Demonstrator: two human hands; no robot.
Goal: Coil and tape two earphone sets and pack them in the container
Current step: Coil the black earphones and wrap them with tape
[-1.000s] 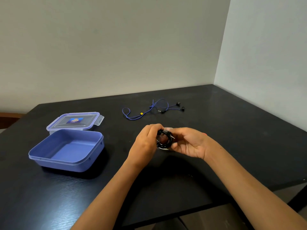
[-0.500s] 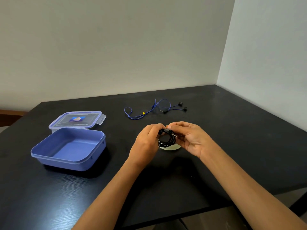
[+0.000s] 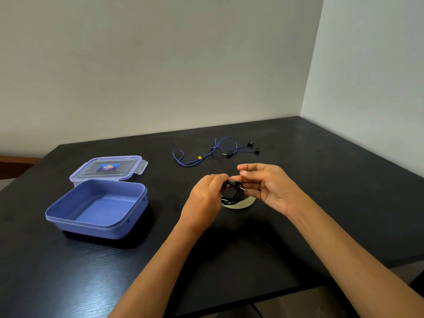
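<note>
A black earphone set (image 3: 232,193) is wound into a small coil, which my left hand (image 3: 206,198) pinches at its top left, just above the table. My right hand (image 3: 269,187) is at the coil's right side with relaxed, spread fingers; its lower fingers touch the coil near the jack, and its thumb and forefinger are lifted off. A pale tape roll (image 3: 241,204) lies flat under the coil. The blue earphone set (image 3: 206,154) lies loose and uncoiled farther back. The blue container (image 3: 137,222) stands open at the left with nothing in it.
The container's clear lid (image 3: 107,167) with a blue label lies flat behind it. The black table (image 3: 321,180) meets walls at the back and right, and its front edge runs below my forearms.
My right hand has loosened from pinching the coil, and its thumb and forefinger have lifted and spread. My left hand still holds the coil. The tape roll shows more from underneath.
</note>
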